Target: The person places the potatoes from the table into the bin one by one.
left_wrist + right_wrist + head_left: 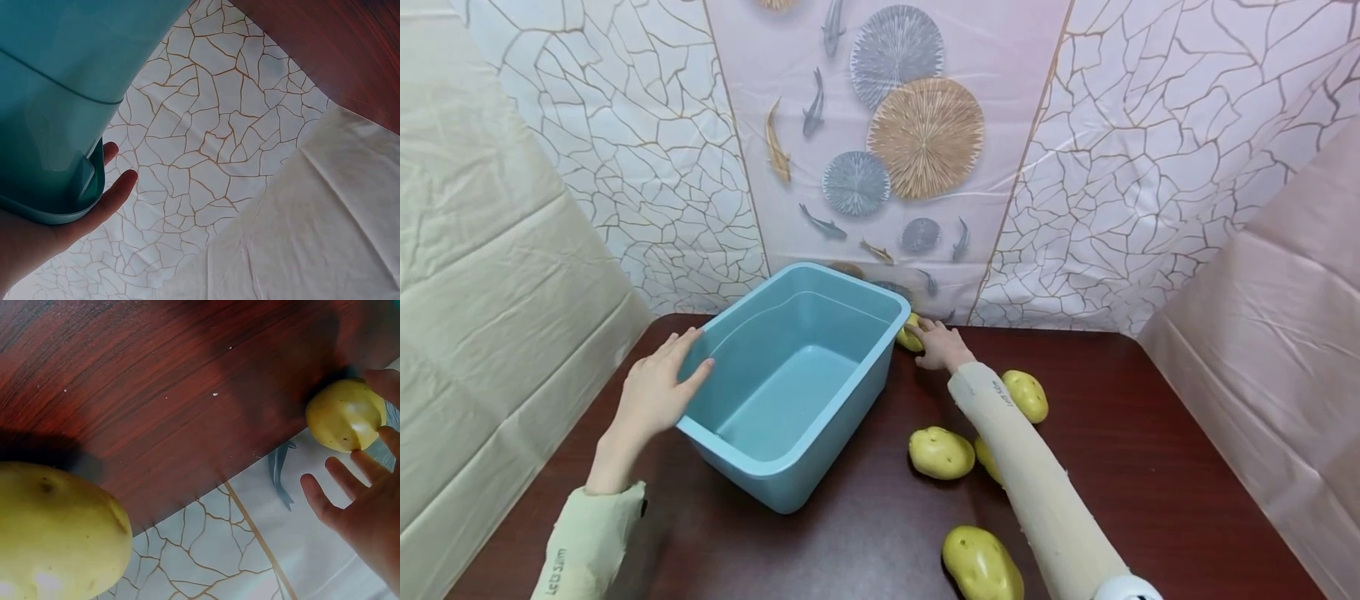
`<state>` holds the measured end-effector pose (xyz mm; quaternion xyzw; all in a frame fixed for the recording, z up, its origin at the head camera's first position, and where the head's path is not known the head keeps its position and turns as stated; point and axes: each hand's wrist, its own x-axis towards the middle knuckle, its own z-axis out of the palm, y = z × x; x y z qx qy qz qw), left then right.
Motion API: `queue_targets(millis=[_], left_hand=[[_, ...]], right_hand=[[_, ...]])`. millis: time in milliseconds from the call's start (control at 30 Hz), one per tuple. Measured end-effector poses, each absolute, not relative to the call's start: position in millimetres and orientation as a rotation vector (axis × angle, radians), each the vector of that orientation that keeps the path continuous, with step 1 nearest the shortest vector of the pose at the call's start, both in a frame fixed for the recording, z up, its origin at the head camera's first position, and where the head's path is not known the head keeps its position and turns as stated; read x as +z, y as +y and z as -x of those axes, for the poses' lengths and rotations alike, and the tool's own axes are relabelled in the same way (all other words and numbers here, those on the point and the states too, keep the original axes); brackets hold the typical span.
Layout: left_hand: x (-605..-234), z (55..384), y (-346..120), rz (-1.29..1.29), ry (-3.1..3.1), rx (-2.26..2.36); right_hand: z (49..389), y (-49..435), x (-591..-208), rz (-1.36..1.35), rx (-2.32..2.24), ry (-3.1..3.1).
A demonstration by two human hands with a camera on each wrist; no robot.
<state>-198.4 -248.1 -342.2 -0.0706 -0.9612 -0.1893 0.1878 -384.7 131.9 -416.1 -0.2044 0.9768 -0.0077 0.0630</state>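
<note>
A blue plastic bin (805, 400) stands on the dark red-brown table, its open top facing up and its inside bare. My left hand (658, 379) is at the bin's left rim, fingers extended and thumb reaching over the inside. In the left wrist view, two fingertips (128, 181) show past the bin's edge. My right hand (942, 343) reaches to a yellow potato (907, 335) behind the bin's far right corner. Seen from the right wrist, this potato (344, 415) has spread fingertips right at its side, with the thumb near its top.
Several more yellow potatoes lie right of the bin: one near the right forearm (1026, 396), one potato (942, 454) mid-table, another potato (987, 461) partly behind the sleeve, and a potato (982, 562) at the front. Patterned cloth (662, 125) hangs along the table's back edge.
</note>
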Motion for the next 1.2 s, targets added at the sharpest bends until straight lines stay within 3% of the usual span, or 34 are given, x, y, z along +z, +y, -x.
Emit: queue_targets(millis=[867,1200], left_hand=[[-342,199,-248,0.180,-2.711,-0.541],[-342,199,-248,0.164,-2.724,-0.543]], right_hand=[[386,120,-414,0.623,0.066,2.961],[382,118,-413,0.555,-0.100,2.884]])
